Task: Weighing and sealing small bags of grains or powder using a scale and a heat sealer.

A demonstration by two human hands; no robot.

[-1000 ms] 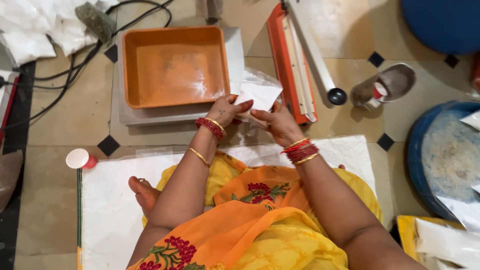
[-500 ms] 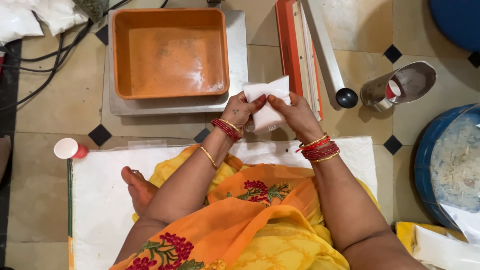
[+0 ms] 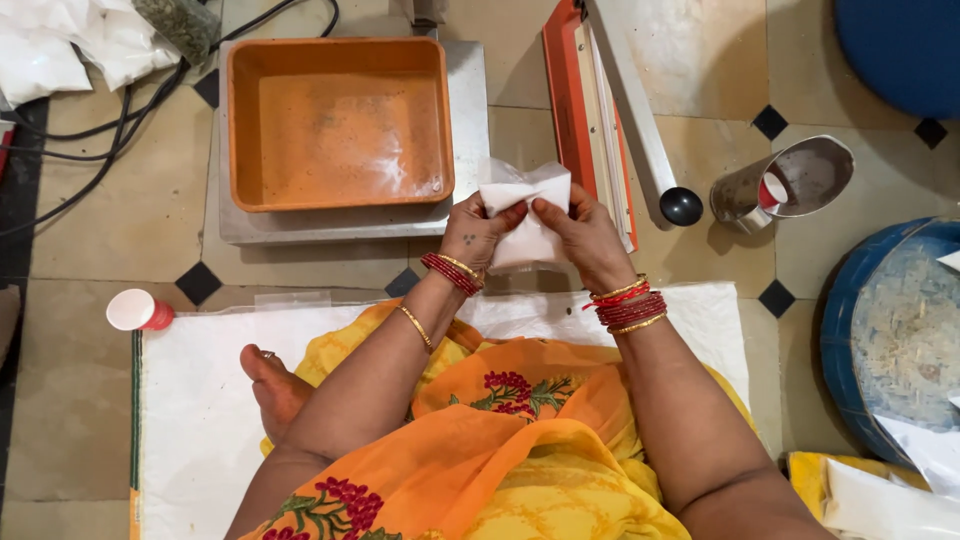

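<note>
Between the orange tray (image 3: 340,120) and my lap, I've got the filled clear pouch (image 3: 525,215) pinched at its mouth — left hand (image 3: 475,230) and right hand (image 3: 585,235) both gripping. Looks like closing-up time; next wants the mouth flattened for the heat sealer (image 3: 600,110) just beside.

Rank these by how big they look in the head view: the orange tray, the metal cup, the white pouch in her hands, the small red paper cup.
1. orange tray
2. metal cup and white pouch: look alike, unsure
3. red paper cup
</note>
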